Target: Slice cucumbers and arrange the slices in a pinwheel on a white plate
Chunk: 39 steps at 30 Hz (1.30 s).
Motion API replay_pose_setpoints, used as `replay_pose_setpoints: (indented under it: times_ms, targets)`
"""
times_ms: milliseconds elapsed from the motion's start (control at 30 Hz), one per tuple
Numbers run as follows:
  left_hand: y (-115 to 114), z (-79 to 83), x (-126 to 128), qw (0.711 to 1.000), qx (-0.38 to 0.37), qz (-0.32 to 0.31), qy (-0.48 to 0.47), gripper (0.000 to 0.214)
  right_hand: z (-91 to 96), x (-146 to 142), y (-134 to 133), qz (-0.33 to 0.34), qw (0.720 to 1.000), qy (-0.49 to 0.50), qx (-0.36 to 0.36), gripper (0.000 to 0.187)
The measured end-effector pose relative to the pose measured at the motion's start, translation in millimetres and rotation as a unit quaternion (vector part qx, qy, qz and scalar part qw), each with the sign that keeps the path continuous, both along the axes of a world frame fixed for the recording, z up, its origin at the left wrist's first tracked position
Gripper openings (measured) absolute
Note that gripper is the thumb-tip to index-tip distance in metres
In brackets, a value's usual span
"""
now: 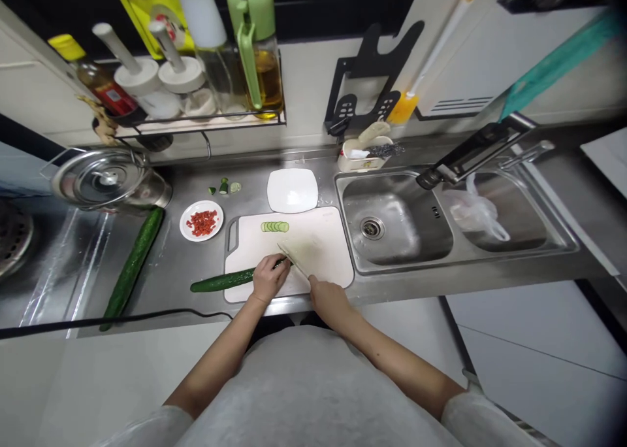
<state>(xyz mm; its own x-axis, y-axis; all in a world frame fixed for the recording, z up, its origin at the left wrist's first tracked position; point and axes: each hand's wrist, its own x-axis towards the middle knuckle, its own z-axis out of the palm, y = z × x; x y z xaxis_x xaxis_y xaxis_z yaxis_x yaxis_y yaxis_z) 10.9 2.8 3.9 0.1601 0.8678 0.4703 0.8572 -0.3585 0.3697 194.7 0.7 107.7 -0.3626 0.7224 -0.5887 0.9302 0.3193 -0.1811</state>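
Note:
A white cutting board (323,234) lies on the steel counter. My left hand (268,278) is curled down on a cucumber (220,281) that lies across the board's left edge. My right hand (327,295) grips the handle of a knife (296,256), whose broad pale blade stands at the cucumber's cut end beside my left fingertips. A short row of cucumber slices (275,227) rests near the board's far edge.
A second whole cucumber (133,266) lies left, by a small dish of chopped red chilli (201,221). A white square plate (292,190) and cucumber scraps (224,187) sit behind. A double sink (401,219) is right; a lidded pot (105,180) and a black cable (117,317) are left.

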Motion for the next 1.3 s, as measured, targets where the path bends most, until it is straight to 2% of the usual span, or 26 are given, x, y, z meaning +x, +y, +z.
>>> replay_pose_setpoints:
  times_ms: [467, 1300]
  targets:
    - [0.3, -4.3, 0.1, 1.000, 0.005, -0.014, 0.007, 0.012, -4.0, 4.6, 4.7, 0.021, 1.000, 0.009, -0.013, 0.026]
    - [-1.9, -4.6, 1.9, 1.000, -0.011, -0.017, -0.006, 0.016, -6.3, -0.2, 17.9, -0.002, 0.999, 0.033, -0.042, 0.028]
